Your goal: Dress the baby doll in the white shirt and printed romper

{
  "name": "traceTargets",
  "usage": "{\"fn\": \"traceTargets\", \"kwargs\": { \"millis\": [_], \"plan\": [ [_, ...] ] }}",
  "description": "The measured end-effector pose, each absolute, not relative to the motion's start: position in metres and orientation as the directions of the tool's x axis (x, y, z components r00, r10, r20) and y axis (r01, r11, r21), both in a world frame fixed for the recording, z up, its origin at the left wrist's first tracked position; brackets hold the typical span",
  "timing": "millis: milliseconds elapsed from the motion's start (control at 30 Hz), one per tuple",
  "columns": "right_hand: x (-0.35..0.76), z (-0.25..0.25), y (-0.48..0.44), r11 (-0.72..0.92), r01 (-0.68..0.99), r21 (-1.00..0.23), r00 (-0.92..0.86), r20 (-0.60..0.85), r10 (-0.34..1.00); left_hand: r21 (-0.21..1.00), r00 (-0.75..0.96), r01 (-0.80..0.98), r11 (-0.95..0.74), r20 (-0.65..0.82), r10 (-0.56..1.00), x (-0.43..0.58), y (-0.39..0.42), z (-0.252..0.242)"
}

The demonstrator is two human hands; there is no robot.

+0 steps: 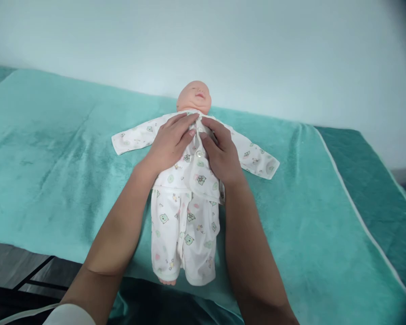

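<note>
A baby doll [194,95] lies on its back, its head toward the wall. It wears a white shirt [179,174] and matching trousers [167,225], both printed with small green bears. My left hand [172,140] rests on the left side of the shirt's chest, thumb and fingers closed on the front edge just below the collar. Opposite it, my right hand [221,151] grips the other front edge, with thumb and index finger near the same spot. A round button [199,154] shows between the hands. Fingertips partly hide the cloth they hold. Both sleeves lie spread outward.
Under the doll is a turquoise plush blanket [71,158], over a darker green quilted cover [375,180] at the right. A pale wall [203,40] rises behind. At the lower left, a dark frame bar [37,273] stands above the grey floor [6,262].
</note>
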State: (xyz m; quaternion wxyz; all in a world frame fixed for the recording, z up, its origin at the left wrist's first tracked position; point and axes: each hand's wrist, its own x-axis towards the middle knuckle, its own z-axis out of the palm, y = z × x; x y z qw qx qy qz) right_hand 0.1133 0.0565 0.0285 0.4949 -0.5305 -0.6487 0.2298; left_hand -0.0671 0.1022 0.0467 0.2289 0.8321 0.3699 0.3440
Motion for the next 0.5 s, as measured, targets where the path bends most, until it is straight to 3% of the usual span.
{"fn": "traceTargets", "kwargs": {
  "millis": [500],
  "plan": [
    [0.1142,0.0307,0.0565,0.339,0.458,-0.822,0.032,0.396,0.918,0.651,0.482,0.438,-0.62,0.413,0.773,-0.0672,0.106,0.0461]
  ]
}}
